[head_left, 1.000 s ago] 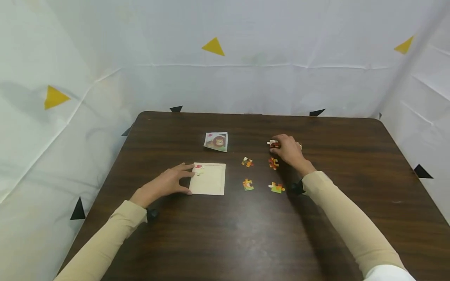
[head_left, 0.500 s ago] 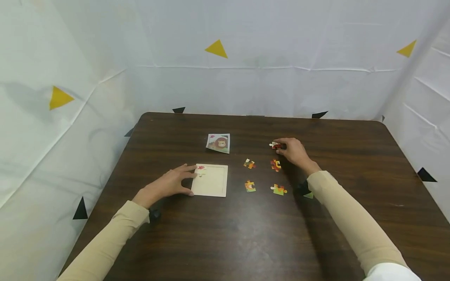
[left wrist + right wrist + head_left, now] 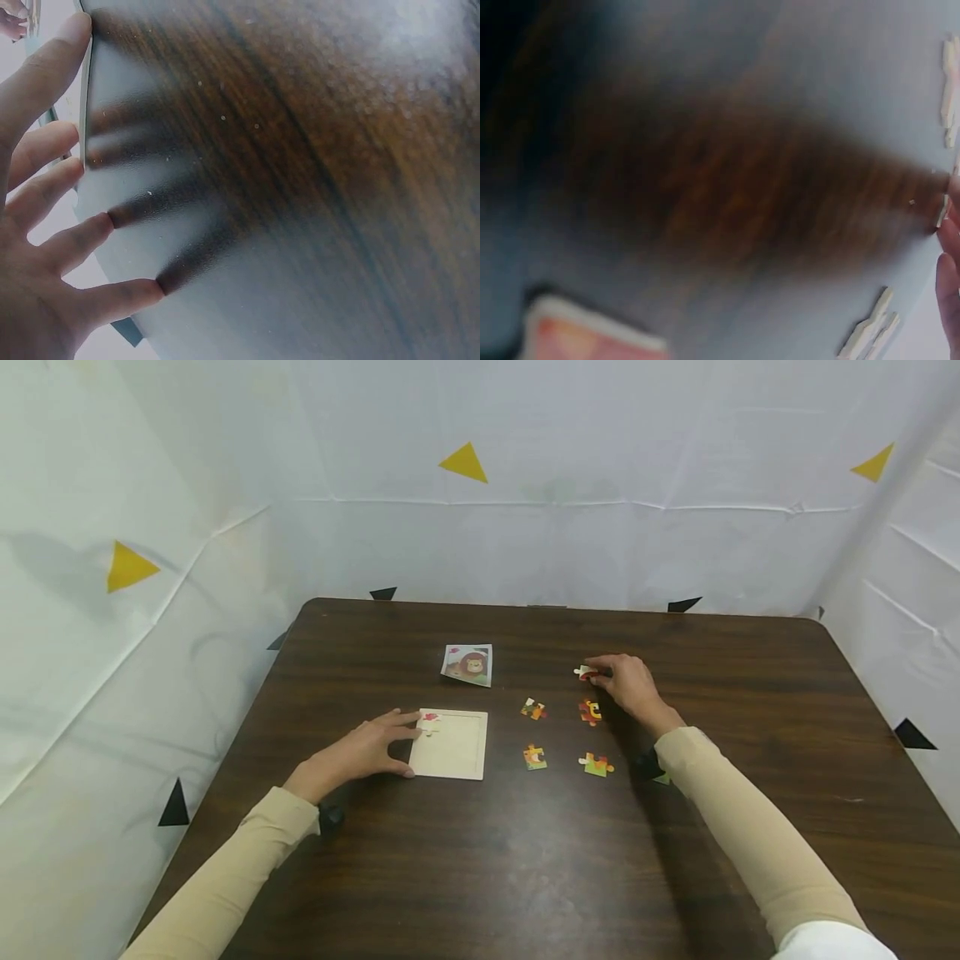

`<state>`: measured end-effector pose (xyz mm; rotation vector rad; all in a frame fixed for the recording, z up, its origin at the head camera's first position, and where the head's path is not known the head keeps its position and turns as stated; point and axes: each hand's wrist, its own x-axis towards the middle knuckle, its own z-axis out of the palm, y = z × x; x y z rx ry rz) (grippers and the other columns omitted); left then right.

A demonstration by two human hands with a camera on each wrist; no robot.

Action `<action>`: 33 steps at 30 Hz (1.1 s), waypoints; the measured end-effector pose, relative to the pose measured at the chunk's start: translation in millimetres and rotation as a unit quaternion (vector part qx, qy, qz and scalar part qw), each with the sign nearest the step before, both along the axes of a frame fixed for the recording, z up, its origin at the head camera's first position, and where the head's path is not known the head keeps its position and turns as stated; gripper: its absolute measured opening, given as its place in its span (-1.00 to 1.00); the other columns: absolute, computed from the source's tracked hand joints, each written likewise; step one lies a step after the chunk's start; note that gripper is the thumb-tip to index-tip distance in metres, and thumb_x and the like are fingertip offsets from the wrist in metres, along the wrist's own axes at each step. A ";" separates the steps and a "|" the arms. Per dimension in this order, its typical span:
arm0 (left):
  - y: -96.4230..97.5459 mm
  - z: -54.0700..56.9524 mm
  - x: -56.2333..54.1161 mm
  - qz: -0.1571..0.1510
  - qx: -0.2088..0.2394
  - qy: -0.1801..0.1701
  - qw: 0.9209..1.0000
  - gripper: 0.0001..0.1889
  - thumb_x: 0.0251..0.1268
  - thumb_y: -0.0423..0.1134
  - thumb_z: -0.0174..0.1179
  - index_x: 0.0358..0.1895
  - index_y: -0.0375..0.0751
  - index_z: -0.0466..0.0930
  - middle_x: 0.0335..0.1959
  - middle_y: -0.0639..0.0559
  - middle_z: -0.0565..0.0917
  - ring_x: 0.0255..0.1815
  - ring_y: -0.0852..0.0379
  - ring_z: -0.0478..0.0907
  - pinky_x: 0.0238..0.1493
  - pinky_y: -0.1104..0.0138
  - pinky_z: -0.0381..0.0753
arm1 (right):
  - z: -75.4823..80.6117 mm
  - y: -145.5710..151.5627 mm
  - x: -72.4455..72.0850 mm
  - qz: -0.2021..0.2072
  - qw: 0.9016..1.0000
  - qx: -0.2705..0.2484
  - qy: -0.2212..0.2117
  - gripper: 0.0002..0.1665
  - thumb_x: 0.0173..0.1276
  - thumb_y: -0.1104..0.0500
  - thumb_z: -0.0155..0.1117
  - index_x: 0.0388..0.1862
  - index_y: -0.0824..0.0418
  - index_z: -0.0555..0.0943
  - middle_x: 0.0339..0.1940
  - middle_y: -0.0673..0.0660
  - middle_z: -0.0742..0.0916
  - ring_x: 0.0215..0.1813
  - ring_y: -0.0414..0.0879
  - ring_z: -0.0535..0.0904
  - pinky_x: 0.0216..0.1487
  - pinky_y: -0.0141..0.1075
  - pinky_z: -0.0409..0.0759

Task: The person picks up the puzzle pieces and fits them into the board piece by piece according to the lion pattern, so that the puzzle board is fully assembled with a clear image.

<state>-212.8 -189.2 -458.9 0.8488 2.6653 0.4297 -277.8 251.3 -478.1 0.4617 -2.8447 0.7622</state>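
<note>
A dark wooden table [image 3: 525,868] fills the lower part of the head view, with pale sheeting [image 3: 570,418] behind it and along the sides. On the sheeting are 3 yellow triangles [image 3: 465,464] across the upper part of the frame, and several black triangles [image 3: 175,806] lie close to the table's edges. A small lion picture card [image 3: 469,666] lies above the centre of the frame. The right sleeve [image 3: 753,827] crosses the lower right, and a green patch [image 3: 662,778] beside its cuff is mostly covered.

Right of centre, 4 loose puzzle pieces [image 3: 596,766] lie apart from each other, below and left of the right hand [image 3: 632,685]. Its thumb and fingertips pinch another piece, red and white [image 3: 585,672], at the upper end of that group. The pale square board [image 3: 450,758] lies left of the loose pieces, with a red mark [image 3: 430,717] in its upper-left corner. The left hand [image 3: 363,747] has its fingers spread, thumb and fingertips touching the board's left edge.
</note>
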 end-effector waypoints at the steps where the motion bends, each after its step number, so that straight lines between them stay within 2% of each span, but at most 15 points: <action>1: -0.4 -0.3 0.0 -0.003 0.001 0.004 1.000 -0.22 -0.05 0.02 0.48 0.30 -0.19 0.48 0.46 -0.10 0.25 0.49 -0.24 0.07 0.31 -0.20 0.21 | -0.4 0.0 0.3 0.005 1.000 0.006 0.006 -0.64 0.25 0.33 0.35 0.05 0.35 0.65 -0.02 0.32 0.71 -0.06 0.25 0.63 -0.06 0.12 0.54; 6: -1.0 -2.4 -0.6 0.004 -0.002 -0.004 1.000 -0.23 -0.04 0.04 0.47 0.30 -0.15 0.47 0.48 -0.06 0.24 0.50 -0.21 0.03 0.30 -0.27 0.14 | -1.8 0.7 2.9 0.025 0.999 0.033 0.030 -0.65 0.28 0.33 0.32 0.06 0.35 0.64 -0.08 0.31 0.73 -0.14 0.22 0.60 -0.14 0.12 0.53; 11: -0.2 -3.1 0.1 0.009 -0.006 -0.014 1.000 -0.23 -0.02 0.07 0.45 0.31 -0.13 0.47 0.49 -0.05 0.21 0.52 -0.19 -0.01 0.27 -0.35 0.08 | -2.4 0.7 4.1 0.027 0.999 0.029 0.035 -0.64 0.27 0.31 0.34 0.06 0.33 0.64 -0.10 0.27 0.74 -0.21 0.16 0.63 -0.22 0.07 0.57; 16: -0.8 -2.6 0.1 0.009 -0.001 -0.007 1.000 -0.24 -0.03 0.04 0.46 0.30 -0.14 0.47 0.48 -0.05 0.22 0.51 -0.19 0.01 0.29 -0.30 0.11 | 1.4 -2.3 3.5 0.031 0.998 0.030 0.051 -0.68 0.28 0.27 0.34 0.01 0.29 0.67 -0.13 0.22 0.69 -0.26 0.08 0.63 -0.31 0.02 0.58; 23: -1.1 -1.7 -0.9 0.000 0.001 0.001 1.000 -0.24 -0.02 0.03 0.46 0.31 -0.15 0.47 0.47 -0.08 0.24 0.51 -0.21 0.02 0.29 -0.29 0.15 | 11.0 -8.8 4.8 0.060 0.993 0.044 0.087 -0.77 0.28 0.29 0.33 -0.08 0.25 0.71 -0.10 0.22 0.65 -0.35 0.04 0.58 -0.42 -0.07 0.55; 29: -1.2 -2.7 -1.9 0.002 -0.004 0.000 1.000 -0.24 -0.01 0.04 0.46 0.31 -0.14 0.47 0.48 -0.06 0.22 0.51 -0.21 0.01 0.26 -0.33 0.15 | 18.5 -20.5 7.8 0.082 0.989 0.027 0.121 -0.76 0.28 0.34 0.33 -0.07 0.28 0.70 -0.09 0.25 0.67 -0.22 0.10 0.62 -0.27 -0.02 0.54; 33: -1.3 -3.3 -1.6 0.004 -0.004 -0.001 1.000 -0.25 -0.01 0.05 0.45 0.31 -0.13 0.47 0.48 -0.05 0.22 0.51 -0.21 0.01 0.25 -0.33 0.15 | 22.0 -30.1 9.7 0.096 0.985 0.019 0.139 -0.74 0.27 0.33 0.33 -0.05 0.27 0.70 -0.07 0.23 0.68 -0.17 0.10 0.63 -0.28 -0.04 0.50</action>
